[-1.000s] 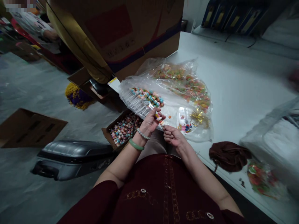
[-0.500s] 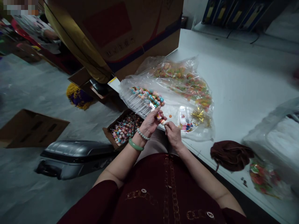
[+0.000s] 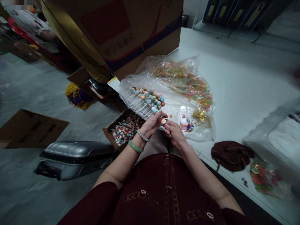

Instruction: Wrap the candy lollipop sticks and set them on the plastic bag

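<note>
Both hands meet in front of me over the table's edge, around a small candy lollipop (image 3: 162, 121) with an orange and white head. My left hand (image 3: 152, 124) is closed on it, a beaded bracelet and green bangle at the wrist. From the other side, my right hand (image 3: 174, 132) pinches it with thumb and forefinger. Just beyond my left fingers, several pastel candy lollipops (image 3: 150, 97) lie side by side, white sticks pointing left. They rest on a clear plastic bag (image 3: 171, 107). Golden twist ties (image 3: 200, 117) and a printed packet (image 3: 185, 118) lie right of my hands.
Gummy candies (image 3: 187, 79) fill the bag's far part. Below the table's left edge stands a carton of wrapped lollipops (image 3: 107, 132), near a grey suitcase (image 3: 77, 156). A big cardboard box (image 3: 142, 37) stands behind. Brown cloth (image 3: 231, 155) lies at right. Another person sits far left.
The held lollipop has turned between my fingers, and less of its coloured stack shows. My left fingers have shifted slightly, uncovering a blue and white candy beside them.
</note>
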Demonstrator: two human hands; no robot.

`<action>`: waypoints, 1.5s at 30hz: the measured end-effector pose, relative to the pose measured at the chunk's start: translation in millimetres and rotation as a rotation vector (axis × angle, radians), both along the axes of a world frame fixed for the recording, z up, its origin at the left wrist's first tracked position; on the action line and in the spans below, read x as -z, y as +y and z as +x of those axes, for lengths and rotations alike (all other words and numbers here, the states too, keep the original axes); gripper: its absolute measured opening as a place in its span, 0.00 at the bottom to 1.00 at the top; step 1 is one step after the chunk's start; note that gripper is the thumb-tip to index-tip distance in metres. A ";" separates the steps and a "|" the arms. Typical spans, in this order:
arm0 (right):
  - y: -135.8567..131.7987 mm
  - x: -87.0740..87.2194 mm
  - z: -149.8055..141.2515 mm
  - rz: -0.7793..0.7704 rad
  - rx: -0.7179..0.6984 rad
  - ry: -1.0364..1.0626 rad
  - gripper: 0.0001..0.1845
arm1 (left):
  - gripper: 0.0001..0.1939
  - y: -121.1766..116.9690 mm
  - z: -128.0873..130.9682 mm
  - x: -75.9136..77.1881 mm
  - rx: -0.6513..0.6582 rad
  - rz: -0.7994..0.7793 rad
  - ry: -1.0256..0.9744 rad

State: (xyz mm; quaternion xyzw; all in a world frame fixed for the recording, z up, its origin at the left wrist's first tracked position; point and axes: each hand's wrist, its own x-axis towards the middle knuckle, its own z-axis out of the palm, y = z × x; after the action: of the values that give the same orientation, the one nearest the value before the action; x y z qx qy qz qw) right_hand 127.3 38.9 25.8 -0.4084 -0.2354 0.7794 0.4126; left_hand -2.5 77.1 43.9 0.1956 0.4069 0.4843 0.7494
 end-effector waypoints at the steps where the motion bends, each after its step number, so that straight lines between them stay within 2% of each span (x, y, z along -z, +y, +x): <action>1: -0.7 1.2 1.2 0.056 0.024 -0.100 0.10 | 0.13 2.1 -4.3 -1.0 -0.004 -0.031 -0.010; 5: -3.7 7.4 5.5 0.328 0.026 -0.467 0.09 | 0.10 10.2 -17.9 -13.4 -0.139 -0.051 -0.127; 7: -7.0 9.3 7.7 0.529 0.028 -0.687 0.08 | 0.07 12.3 -17.8 -19.8 -0.180 -0.059 -0.170; 10: -15.5 9.7 11.6 0.798 0.079 -1.057 0.09 | 0.07 13.6 -10.6 -23.8 -0.239 -0.095 -0.198; 12: -20.1 9.3 13.5 0.848 0.132 -1.191 0.11 | 0.07 13.7 -4.5 -23.0 -0.267 -0.107 -0.195; 13: -20.8 9.0 13.9 0.821 0.155 -1.185 0.11 | 0.07 13.7 -1.7 -22.0 -0.275 -0.102 -0.189; 15: -17.6 8.1 14.0 0.672 0.175 -1.010 0.08 | 0.07 13.4 2.8 -19.6 -0.282 -0.074 -0.170; 17: -9.9 6.2 14.2 0.400 0.123 -0.664 0.07 | 0.08 13.1 5.1 -17.9 -0.282 -0.036 -0.156; 20: 0.5 2.6 15.2 -0.061 -0.152 -0.045 0.09 | 0.10 13.4 3.4 -17.7 -0.265 -0.019 -0.159; 22: 1.4 1.6 14.8 -0.263 -0.325 0.246 0.10 | 0.11 13.4 0.0 -19.2 -0.216 -0.051 -0.176; 23: 0.2 1.8 14.0 -0.322 -0.367 0.338 0.11 | 0.11 13.3 -1.8 -20.2 -0.192 -0.068 -0.186; 27: -7.2 4.0 11.7 -0.401 -0.364 0.482 0.14 | 0.09 11.1 -6.3 -24.7 -0.203 -0.041 -0.220; 31: -8.1 1.6 14.6 -0.376 -0.348 0.509 0.14 | 0.07 9.4 -7.0 -28.2 -0.196 0.038 -0.248; 36: -6.0 0.2 15.7 -0.296 -0.288 0.497 0.14 | 0.07 8.3 -7.4 -29.8 -0.167 0.053 -0.269; 39: -4.9 2.1 12.7 -0.175 -0.247 0.380 0.08 | 0.09 6.3 -6.7 -28.6 -0.135 0.088 -0.240; 41: -5.8 2.8 9.9 -0.048 -0.200 0.173 0.07 | 0.11 4.8 -5.2 -26.4 -0.109 0.102 -0.180; 45: -13.8 3.0 5.6 0.411 0.035 -0.591 0.08 | 0.14 3.2 0.7 -18.7 -0.112 0.084 -0.113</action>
State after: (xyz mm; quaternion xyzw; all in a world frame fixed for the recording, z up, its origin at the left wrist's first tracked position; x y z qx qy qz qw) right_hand 132.9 25.2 22.8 -0.5287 -0.4894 0.5568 0.4135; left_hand -1.8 80.2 62.5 0.1762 0.3535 0.5525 0.7340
